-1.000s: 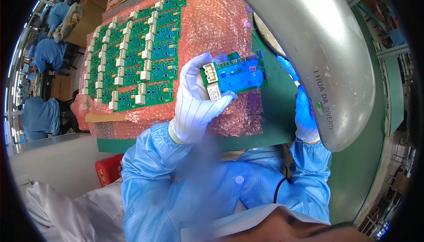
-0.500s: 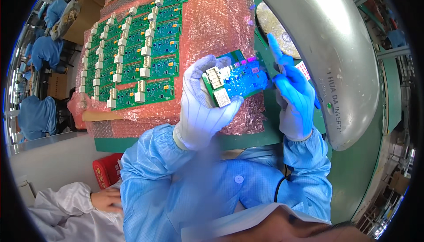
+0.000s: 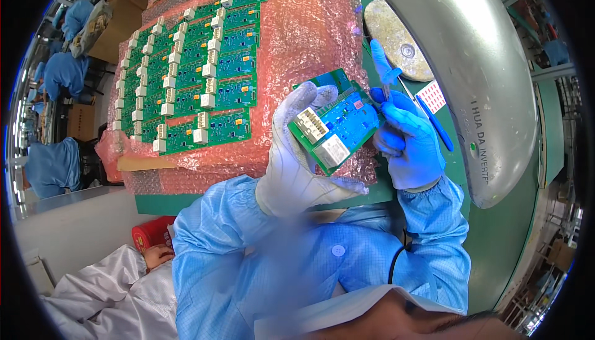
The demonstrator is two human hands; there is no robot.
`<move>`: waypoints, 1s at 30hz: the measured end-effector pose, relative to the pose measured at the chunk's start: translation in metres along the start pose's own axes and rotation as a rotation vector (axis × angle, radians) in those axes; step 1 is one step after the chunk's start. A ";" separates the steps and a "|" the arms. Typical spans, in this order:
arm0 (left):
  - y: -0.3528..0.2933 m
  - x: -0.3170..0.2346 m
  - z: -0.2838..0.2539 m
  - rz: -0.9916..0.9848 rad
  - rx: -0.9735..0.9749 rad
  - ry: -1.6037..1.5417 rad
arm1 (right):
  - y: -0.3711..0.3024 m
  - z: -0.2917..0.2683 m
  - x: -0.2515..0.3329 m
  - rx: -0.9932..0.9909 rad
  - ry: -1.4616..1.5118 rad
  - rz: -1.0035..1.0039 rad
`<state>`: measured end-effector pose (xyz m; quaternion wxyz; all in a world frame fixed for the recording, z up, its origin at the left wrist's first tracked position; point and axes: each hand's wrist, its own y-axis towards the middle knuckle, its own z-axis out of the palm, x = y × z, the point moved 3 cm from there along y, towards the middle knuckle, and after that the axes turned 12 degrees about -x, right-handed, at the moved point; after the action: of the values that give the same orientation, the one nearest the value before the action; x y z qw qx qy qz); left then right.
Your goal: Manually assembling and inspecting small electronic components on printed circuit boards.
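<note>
Green circuit board [image 3: 352,123]: tilted in the left hand, over pink bubble wrap [image 3: 310,24], white connector [image 3: 311,124] facing up.
Left hand [image 3: 291,160]: gloved, half open, cradling the board from its left side, thumb stretched out along the near side.
Right hand [image 3: 412,148]: gloved, pinching a slim item too small to identify, near the board's right edge.
Blue pen-like stick [image 3: 434,122]: on the green table [image 3: 164,203], beside a red-and-white label sheet [image 3: 432,96].

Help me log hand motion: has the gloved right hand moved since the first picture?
Yes: judged against the pink bubble wrap, the gloved right hand has moved left, closer to the wrap's right edge.
</note>
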<state>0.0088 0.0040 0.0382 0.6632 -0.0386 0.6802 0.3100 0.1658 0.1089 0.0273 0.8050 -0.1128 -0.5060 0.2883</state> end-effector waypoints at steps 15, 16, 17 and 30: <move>0.009 0.012 0.017 -0.023 -0.198 0.255 | -0.017 0.010 0.025 0.049 -0.420 -0.674; 0.007 0.010 0.017 -0.014 -0.217 0.155 | -0.019 0.010 0.027 0.064 -0.463 -0.733; 0.006 0.009 0.017 -0.004 -0.235 0.054 | -0.021 0.010 0.030 0.079 -0.505 -0.792; 0.005 0.003 0.019 0.444 -0.236 0.266 | -0.035 -0.004 0.027 0.251 -0.621 -0.725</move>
<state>0.0228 0.0184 0.0383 0.4747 -0.0059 0.7123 0.5170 0.1898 0.0970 0.0624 0.6721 0.2596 -0.6901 0.0684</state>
